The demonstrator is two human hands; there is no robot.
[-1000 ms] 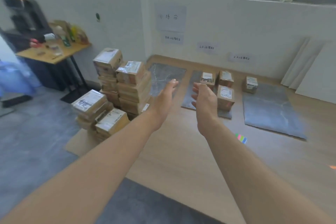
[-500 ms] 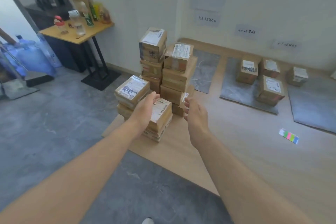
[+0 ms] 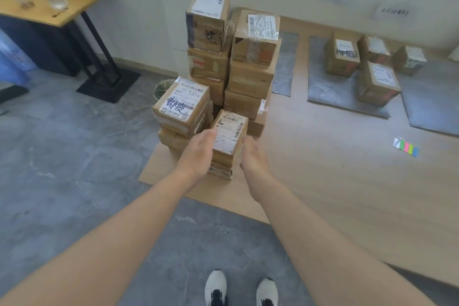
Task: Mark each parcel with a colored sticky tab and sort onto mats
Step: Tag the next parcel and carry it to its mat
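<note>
The small cardboard parcel (image 3: 229,131) tops a short stack at the front of the parcel pile (image 3: 250,74). It is judged light and stiff, with taped faces that may be slick, so it is best taken by its two opposite side walls, below the label.

The left hand (image 3: 198,154) is laid flat against its 9 o'clock side. The right hand (image 3: 253,156) is set at its 3 o'clock side, fingers hidden, so a grip cannot be told.

Sticky tabs (image 3: 406,146) lie at 3 o'clock, grey mats (image 3: 327,89) at 1 o'clock, and a bench (image 3: 62,17) at 10 o'clock.
</note>
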